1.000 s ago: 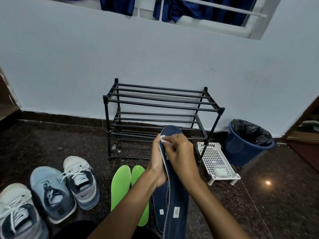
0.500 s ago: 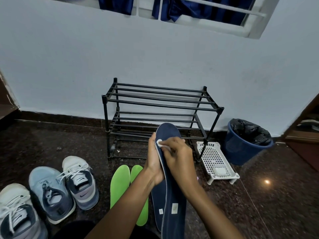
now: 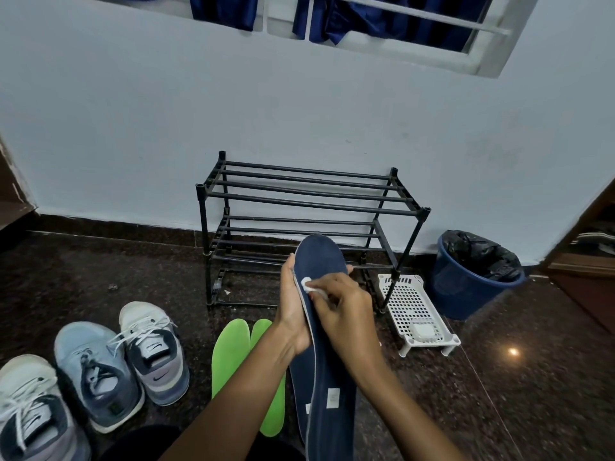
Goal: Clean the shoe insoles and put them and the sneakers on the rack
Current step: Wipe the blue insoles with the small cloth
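My left hand (image 3: 293,304) grips a navy insole (image 3: 319,261) from behind, holding it upright in front of the black two-tier rack (image 3: 309,201). My right hand (image 3: 346,311) pinches a small white wipe (image 3: 307,284) against the insole's face. A second navy insole (image 3: 301,400) lies on the floor below it. Two green insoles (image 3: 231,351) lie side by side to the left. Three sneakers stand at the lower left: a white and grey one (image 3: 153,347), a light blue one (image 3: 96,371) and another white one (image 3: 30,410).
A white perforated tray (image 3: 412,311) with a small white block sits right of the rack. A blue bin (image 3: 472,277) lined with a black bag stands against the wall. Wooden furniture edges show at far left and far right. The floor is dark speckled stone.
My right hand has slid the wipe down the insole face, away from the toe end, so more of the navy toe shows above my fingers. The view has shifted slightly.
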### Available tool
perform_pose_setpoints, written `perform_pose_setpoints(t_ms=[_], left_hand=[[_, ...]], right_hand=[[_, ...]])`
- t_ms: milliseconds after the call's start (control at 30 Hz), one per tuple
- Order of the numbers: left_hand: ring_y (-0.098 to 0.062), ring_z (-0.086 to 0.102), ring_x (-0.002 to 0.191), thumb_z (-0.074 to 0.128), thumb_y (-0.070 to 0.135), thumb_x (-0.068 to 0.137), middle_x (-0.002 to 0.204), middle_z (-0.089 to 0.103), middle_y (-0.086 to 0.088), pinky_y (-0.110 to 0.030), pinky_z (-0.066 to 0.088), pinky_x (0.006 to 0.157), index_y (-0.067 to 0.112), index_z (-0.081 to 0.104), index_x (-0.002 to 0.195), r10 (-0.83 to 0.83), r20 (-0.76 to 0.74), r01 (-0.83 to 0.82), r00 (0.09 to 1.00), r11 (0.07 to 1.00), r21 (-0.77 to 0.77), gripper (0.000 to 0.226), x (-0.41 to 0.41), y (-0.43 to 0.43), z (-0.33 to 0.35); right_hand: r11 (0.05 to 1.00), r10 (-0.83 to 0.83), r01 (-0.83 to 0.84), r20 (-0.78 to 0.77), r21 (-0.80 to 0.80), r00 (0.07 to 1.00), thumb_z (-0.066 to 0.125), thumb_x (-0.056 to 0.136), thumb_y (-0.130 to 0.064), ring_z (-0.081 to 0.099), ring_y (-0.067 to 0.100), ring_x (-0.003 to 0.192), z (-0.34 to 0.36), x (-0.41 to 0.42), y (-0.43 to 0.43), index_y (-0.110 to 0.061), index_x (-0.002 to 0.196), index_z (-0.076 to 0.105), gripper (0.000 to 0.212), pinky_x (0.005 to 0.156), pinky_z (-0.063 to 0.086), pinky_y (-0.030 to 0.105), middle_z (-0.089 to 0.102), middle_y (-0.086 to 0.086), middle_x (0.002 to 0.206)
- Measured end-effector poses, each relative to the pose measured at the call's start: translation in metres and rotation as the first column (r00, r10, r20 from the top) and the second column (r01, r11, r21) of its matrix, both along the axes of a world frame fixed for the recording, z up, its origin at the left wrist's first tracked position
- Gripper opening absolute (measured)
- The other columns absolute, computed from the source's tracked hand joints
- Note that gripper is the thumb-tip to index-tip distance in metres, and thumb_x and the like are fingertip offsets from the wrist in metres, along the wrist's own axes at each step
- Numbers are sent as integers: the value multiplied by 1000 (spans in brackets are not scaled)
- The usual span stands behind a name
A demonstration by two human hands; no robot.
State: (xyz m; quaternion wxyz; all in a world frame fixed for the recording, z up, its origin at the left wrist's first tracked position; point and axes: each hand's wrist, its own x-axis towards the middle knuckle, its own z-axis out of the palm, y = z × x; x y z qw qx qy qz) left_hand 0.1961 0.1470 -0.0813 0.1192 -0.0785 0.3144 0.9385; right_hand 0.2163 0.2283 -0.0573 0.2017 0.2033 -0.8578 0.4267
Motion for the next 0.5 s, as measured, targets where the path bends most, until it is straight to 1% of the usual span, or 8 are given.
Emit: perform_pose_setpoints(t_ms=[33,100,167,233,267,333,433,500], left_hand=[[-28,60,96,32,64,86,104,62,-17,-47,34,108,-3,60,117,0,4,0,1000,1000,4,79,0,0,1],[-27,60,95,33,65,85,106,60,-18,-44,40,102,-5,59,121,-6,3,6,1000,1000,-2,82,0,1,1],[-25,61,90,37,63,84,107,59,-17,-36,49,85,-4,58,123,-11,1,11,1000,1000,-20,80,2,3,3],[-21,65,76,39,59,86,91,66,-12,-28,54,67,1,67,106,-12,0,12,1000,999,-30,67,2,5,2],[-20,66,71,39,58,88,84,68,-11,-26,54,62,4,69,97,-21,-10,21,1000,999,-38,62,2,6,2],[-20,67,69,38,57,89,81,69,-10,-26,55,61,7,69,94,-32,-28,31,999,999,-25,59,2,7,1],[-22,70,75,40,63,87,87,71,-12,-28,56,65,7,73,93,0,-18,1,1000,1000,25,65,2,6,0],[-23,70,78,42,62,87,89,71,-13,-30,56,67,6,72,95,-3,-27,3,1000,1000,2,64,3,5,1]], right_hand=[[1000,4,-4,-6,8,1000,65,77,5,51,-2,78,-1,3,0,-6,87,72,17,76,33,-2,60,-2,84],[1000,1,-1,-9,28,1000,64,78,5,51,1,78,-4,4,2,-5,88,72,16,76,33,-2,58,-1,84],[998,-38,39,-16,54,999,62,80,4,54,12,79,-5,-2,6,-4,90,71,15,74,35,4,56,-1,84],[992,-109,111,-40,65,993,59,84,1,54,17,81,-4,-14,12,-4,93,69,14,73,36,11,53,-2,84],[987,-143,145,-50,62,989,58,85,-1,54,18,82,-3,-19,15,-4,95,68,14,73,37,13,51,-4,85],[981,-182,187,-70,60,981,56,87,-2,53,18,84,-3,-25,16,-4,97,67,15,74,36,13,50,-4,87],[972,-201,211,-95,106,975,55,87,-2,50,20,85,-7,-25,12,-2,100,66,17,74,37,18,52,2,89],[972,-197,209,-106,112,975,57,86,-1,50,21,85,-9,-24,12,-3,99,67,16,74,37,19,53,3,88]])
